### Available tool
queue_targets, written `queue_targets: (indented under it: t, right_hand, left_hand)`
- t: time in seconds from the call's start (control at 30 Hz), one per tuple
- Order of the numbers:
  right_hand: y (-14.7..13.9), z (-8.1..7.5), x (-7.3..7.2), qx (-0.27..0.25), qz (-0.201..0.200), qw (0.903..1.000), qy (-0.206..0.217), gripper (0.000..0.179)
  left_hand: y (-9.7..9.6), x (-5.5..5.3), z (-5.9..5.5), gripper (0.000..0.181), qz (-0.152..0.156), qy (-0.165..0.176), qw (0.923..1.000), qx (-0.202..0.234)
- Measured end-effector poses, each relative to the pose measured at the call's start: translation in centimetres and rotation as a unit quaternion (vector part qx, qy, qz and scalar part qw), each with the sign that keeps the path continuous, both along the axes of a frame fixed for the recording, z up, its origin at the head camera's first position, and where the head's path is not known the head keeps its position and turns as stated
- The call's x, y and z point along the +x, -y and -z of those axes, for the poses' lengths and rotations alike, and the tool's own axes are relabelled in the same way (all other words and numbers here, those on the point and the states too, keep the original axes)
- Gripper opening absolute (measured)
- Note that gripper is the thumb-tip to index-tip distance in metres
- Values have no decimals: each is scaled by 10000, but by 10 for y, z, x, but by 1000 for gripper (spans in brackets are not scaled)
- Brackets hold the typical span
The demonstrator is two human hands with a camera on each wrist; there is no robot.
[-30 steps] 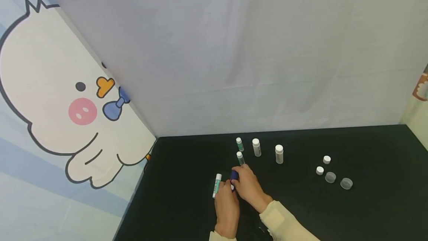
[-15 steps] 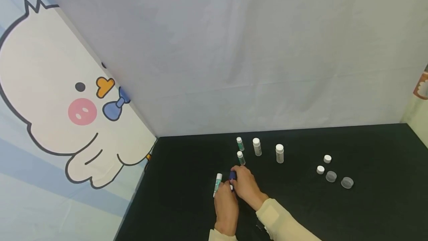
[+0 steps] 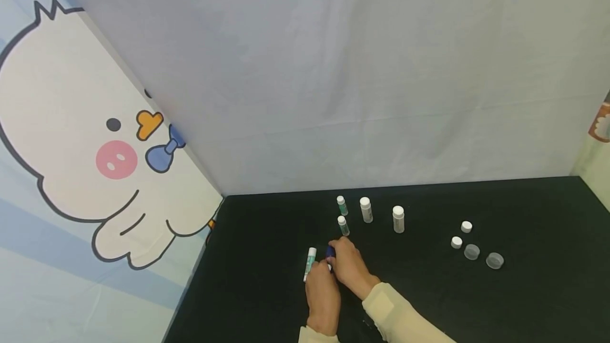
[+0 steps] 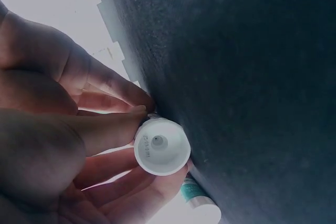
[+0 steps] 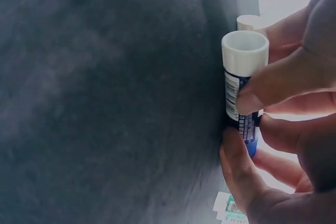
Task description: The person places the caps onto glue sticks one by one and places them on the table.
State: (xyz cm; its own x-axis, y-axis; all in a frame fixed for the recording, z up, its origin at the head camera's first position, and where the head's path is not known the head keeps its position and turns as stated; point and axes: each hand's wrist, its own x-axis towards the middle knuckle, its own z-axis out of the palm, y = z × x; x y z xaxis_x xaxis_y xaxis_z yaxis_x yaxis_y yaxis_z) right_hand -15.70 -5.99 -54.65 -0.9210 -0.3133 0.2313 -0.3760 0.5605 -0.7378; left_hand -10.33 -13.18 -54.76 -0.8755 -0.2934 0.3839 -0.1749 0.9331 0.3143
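Note:
Both hands hold one glue stick (image 3: 330,251) with a blue body and a white end. My left hand (image 3: 323,295) pinches it near the white end, while my right hand (image 3: 352,268) grips the blue part farther away. In the right wrist view, the white end (image 5: 245,59) and a barcode label show between the fingers, with bright blue at the opposite end. The hollow underside (image 4: 161,148) of the white end faces the left wrist camera. Just left of the left hand lies a white-and-green glue stick (image 3: 311,261); its near end is partly hidden by that hand.
Beyond the hands stand two small green-labelled tubes (image 3: 343,225) with white caps. Two larger white-capped bottles (image 3: 366,210) are farther right. At the right lie two white caps (image 3: 456,242) and two clear shallow cups (image 3: 495,261). A pale cloth wall (image 3: 381,94) borders the black table (image 3: 267,226).
My right hand and the blue glue stick have shifted slightly left and nearer. My left hand stays almost in place, and both keep their hold.

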Motion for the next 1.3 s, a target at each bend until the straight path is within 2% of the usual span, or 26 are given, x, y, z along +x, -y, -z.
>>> queue_targets:
  t: [0.2,0.43,0.67,0.9,1.3]
  right_hand:
    - [0,1,1,-85,14,10000,-8,29]
    - [-5,3,3,-223,-11,9997,-70,31]
    - [-16,-4,8,-320,72,9995,35,31]
    - [-35,-11,16,-458,147,9971,591,28]
    - [-79,-25,23,-447,571,9944,763,28]
  left_hand:
    - [-1,0,-1,13,-34,44,10000,-42]
    - [-2,1,-2,15,-135,182,9997,109]
    - [-2,3,-9,21,101,54,9990,424]
    - [-4,4,-13,26,480,-222,9978,411]
    - [-14,-4,-15,31,657,-512,9942,679]
